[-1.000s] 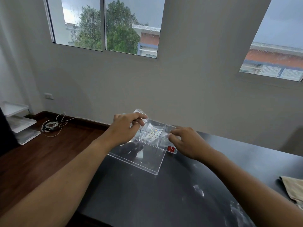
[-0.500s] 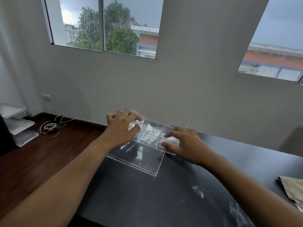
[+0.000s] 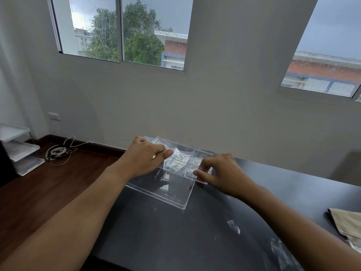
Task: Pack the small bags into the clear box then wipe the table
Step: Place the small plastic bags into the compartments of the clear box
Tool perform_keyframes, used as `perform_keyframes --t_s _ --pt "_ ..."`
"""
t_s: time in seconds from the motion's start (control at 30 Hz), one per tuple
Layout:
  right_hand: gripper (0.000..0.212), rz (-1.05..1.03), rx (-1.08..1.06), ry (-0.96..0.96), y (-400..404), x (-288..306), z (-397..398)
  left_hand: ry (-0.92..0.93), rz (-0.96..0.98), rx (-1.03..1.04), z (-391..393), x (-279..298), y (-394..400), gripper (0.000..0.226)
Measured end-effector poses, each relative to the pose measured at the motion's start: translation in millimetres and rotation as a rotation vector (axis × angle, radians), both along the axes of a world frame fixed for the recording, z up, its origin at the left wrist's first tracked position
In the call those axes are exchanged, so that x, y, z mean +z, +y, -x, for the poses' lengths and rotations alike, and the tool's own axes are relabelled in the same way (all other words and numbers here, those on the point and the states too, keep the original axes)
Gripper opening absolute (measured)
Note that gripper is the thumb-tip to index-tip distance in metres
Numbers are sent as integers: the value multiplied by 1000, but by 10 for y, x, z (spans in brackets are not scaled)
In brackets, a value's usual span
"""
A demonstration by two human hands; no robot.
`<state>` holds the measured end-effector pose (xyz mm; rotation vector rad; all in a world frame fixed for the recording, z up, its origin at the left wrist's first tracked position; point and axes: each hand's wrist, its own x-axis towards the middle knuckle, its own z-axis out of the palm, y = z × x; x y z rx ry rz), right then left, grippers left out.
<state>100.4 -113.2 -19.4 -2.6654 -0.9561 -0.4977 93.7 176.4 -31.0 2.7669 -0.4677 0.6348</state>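
Observation:
The clear box [image 3: 203, 153], divided into compartments, stands at the far edge of the black table [image 3: 166, 241]. Small clear bags [image 3: 178, 156] lie in its middle compartments. Its clear lid [image 3: 168, 192] lies flat in front of it. My left hand [image 3: 145, 160] covers the box's left end, fingers curled over the far left corner and thumb across the top; whatever lies under it is hidden. My right hand [image 3: 222, 173] pinches the box's front right wall beside a red sticker [image 3: 201, 180].
A beige cloth [image 3: 347, 222] lies at the table's right edge. White smears [image 3: 234, 227] mark the tabletop in front of it. The table's left edge drops to a wooden floor with a cable coil [image 3: 57, 152] and a white tray rack [image 3: 19, 149].
My left hand brought a small bag down from above the box into its left compartment and now grips that end. My right hand shifted slightly along the front wall.

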Motion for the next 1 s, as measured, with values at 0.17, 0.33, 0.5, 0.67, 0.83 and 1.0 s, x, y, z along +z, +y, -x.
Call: perform_keyframes --t_s 0.17,0.33,0.5,0.67,0.83,1.0 --pt "53 58 -14 17 20 18 46 -2 7 -30 2 -9 15 62" --pt "44 -14 -94 -85 45 107 228 -62 41 6 49 -22 52 57" --pt "45 2 62 -125 159 263 622 -157 128 29 221 -23 106 38" --pt "47 184 203 7 220 205 894 -219 145 -27 520 -31 109 30" --pt "41 214 225 98 215 135 964 -133 82 -132 880 -131 117 27" --pt "25 209 253 152 233 174 1052 -72 13 -153 1117 -217 269 44"
